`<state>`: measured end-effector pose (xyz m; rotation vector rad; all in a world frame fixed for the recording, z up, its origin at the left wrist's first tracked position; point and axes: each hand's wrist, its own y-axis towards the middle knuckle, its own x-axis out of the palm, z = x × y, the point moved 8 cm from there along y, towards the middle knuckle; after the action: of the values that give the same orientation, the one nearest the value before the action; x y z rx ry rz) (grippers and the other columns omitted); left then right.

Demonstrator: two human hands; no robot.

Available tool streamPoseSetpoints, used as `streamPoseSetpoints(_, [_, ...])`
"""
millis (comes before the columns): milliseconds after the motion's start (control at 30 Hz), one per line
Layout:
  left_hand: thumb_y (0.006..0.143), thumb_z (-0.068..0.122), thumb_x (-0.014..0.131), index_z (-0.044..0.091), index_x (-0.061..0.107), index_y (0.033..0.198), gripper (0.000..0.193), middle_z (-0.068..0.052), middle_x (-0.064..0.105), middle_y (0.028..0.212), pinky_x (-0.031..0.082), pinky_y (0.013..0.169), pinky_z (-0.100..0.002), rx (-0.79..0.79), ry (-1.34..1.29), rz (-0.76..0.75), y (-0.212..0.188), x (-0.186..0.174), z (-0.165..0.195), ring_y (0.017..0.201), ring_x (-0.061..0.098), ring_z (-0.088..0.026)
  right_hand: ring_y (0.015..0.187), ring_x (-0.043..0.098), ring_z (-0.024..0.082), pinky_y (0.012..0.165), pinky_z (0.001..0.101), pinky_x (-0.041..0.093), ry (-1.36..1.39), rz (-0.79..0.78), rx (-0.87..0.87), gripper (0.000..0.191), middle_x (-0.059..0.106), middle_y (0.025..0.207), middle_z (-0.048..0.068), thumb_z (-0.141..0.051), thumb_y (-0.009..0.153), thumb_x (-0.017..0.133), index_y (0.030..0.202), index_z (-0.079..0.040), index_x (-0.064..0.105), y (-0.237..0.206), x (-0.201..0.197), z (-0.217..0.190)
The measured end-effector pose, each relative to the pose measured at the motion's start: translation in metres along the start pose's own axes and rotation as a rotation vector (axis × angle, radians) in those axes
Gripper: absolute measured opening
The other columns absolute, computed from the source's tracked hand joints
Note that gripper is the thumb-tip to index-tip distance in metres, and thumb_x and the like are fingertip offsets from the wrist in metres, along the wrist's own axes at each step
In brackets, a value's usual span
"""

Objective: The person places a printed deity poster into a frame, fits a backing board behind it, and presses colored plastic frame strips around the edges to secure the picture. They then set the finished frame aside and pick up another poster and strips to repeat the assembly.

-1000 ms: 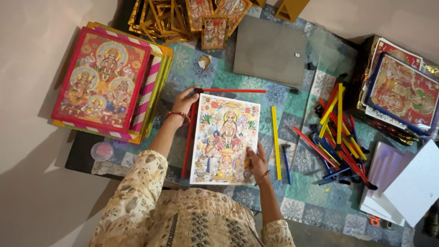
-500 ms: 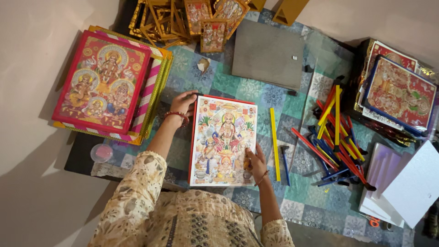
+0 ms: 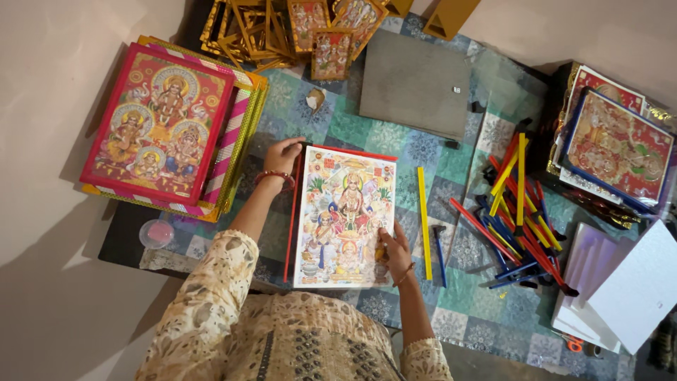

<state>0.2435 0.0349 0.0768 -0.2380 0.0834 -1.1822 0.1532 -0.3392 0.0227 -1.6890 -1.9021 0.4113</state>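
A colourful religious picture print (image 3: 345,215) lies flat on the patterned cloth in front of me. Red frame strips (image 3: 291,219) run along its left side and its top edge. My left hand (image 3: 283,155) grips the top left corner, where the two red strips meet. My right hand (image 3: 392,248) rests on the print's lower right part, with fingers on its edge. A loose yellow strip (image 3: 423,222) lies just right of the print.
A stack of framed pictures (image 3: 162,127) lies at the left. Gold frames (image 3: 282,28) lie at the top, beside a grey board (image 3: 416,85). At the right are several red, blue and yellow strips (image 3: 522,212), more pictures (image 3: 617,144) and white sheets (image 3: 635,289). A small hammer (image 3: 439,247) is nearby.
The red strip that lay apart above the print now sits against its top edge. My left hand stayed at the top left corner, and my right hand stayed on the print.
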Motion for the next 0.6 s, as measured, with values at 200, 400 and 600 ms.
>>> streamPoseSetpoints(200, [0.099, 0.015, 0.067, 0.006, 0.076, 0.121, 0.026, -0.003, 0.073, 0.093, 0.051, 0.072, -0.024, -0.034, -0.041, 0.010, 0.002, -0.002, 0.000, 0.081, 0.064, -0.008, 0.060, 0.051, 0.005, 0.048, 0.0225, 0.039, -0.078, 0.037, 0.032, 0.047, 0.060, 0.080, -0.004, -0.019, 0.096, 0.063, 0.143, -0.013, 0.054, -0.001, -0.006, 0.000])
streamPoseSetpoints(400, [0.099, 0.016, 0.063, 0.008, 0.073, 0.122, 0.027, -0.002, 0.074, 0.099, 0.061, 0.066, -0.029, -0.206, -0.251, -0.011, 0.000, 0.002, -0.011, 0.083, 0.070, -0.012, 0.061, 0.052, 0.008, 0.047, 0.0253, 0.037, -0.050, 0.047, 0.055, 0.044, 0.060, 0.081, -0.002, -0.018, 0.096, 0.064, 0.138, -0.008, 0.054, 0.001, -0.007, 0.003])
streamPoseSetpoints(600, [0.099, 0.016, 0.063, 0.010, 0.071, 0.126, 0.029, -0.004, 0.074, 0.097, 0.062, 0.066, -0.029, -0.222, -0.265, -0.042, -0.006, 0.002, -0.010, 0.081, 0.073, -0.013, 0.088, 0.069, 0.005, 0.072, 0.0216, 0.054, -0.014, 0.048, -0.064, 0.047, 0.072, 0.108, -0.001, -0.010, 0.096, 0.065, 0.142, -0.007, 0.054, 0.009, -0.010, 0.001])
